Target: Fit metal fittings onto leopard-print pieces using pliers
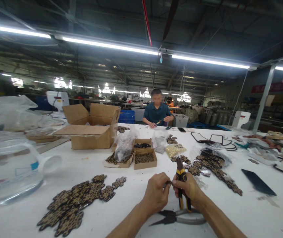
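In the head view my left hand is closed, thumb and forefinger pinching a small dark piece too small to make out. My right hand wraps around pliers with yellow-and-black handles, jaws pointing up and away from me. Its thumb and forefinger meet close to the same small piece. Below both hands, a second pair of long-nosed pliers with grey handles lies on the white table. Leopard-print patches with dark edges lie in a heap to the left and another pile to the right.
Small open boxes of brass-coloured bits stand ahead, beside clear bags and a yellowish bag. A large carton and a clear jug are on the left. At right lies a dark phone-like slab. A person sits opposite.
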`<state>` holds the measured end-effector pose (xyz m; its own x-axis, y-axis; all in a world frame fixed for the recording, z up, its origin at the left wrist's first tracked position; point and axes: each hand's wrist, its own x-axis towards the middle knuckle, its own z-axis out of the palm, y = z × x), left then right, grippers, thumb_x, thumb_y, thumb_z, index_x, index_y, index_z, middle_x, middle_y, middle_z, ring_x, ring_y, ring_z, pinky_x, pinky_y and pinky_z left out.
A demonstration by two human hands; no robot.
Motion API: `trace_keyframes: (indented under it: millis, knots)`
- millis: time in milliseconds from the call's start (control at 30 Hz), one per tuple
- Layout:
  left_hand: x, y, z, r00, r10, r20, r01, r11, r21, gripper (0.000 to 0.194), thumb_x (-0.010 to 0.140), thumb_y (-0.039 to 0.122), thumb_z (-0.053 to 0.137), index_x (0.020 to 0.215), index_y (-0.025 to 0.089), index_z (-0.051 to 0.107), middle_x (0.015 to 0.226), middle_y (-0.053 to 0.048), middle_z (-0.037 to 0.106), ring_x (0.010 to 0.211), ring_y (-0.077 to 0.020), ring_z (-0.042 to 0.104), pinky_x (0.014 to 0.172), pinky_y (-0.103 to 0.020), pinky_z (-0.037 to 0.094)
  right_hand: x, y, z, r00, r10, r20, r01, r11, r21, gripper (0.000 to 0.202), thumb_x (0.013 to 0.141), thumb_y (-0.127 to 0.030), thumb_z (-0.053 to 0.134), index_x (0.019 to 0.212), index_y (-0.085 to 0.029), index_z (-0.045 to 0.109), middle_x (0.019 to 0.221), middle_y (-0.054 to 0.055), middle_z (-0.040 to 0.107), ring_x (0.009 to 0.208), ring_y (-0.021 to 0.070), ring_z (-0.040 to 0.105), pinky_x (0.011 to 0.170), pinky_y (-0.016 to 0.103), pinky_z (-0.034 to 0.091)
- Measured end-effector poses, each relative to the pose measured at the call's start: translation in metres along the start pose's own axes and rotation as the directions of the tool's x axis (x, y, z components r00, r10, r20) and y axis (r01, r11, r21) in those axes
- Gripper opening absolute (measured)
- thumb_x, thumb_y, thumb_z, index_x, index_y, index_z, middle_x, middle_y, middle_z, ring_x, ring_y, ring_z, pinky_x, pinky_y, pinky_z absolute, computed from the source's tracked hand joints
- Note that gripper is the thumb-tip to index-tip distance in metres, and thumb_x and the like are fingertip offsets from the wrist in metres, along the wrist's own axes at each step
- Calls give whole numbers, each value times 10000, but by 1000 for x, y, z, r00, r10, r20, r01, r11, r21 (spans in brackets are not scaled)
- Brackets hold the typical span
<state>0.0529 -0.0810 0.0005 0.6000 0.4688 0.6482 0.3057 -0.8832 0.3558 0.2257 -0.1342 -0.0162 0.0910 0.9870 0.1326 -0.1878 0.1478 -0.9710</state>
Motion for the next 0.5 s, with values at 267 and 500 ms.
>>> trace_keyframes:
  millis: [267,500]
  knots:
    - [-1,-1,2,1000,-1,19,1,1000,0,116,818,97,512,823,201,563,812,-41,615,763,-183,559,717,-316,395,0,1,0,999,-20,-33,15,988,-152,269,728,-376,731,813,-163,589,549,-32,572,444,120,504,481,270,459]
    - [-4,0,4,1000,-12,3,12,999,-43,109,814,109,527,837,205,575,805,-40,631,752,-182,575,699,-304,408,-2,0,2,999,-33,-20,30,988,-150,188,742,-302,680,827,-159,593,543,-35,564,441,126,507,474,271,455]
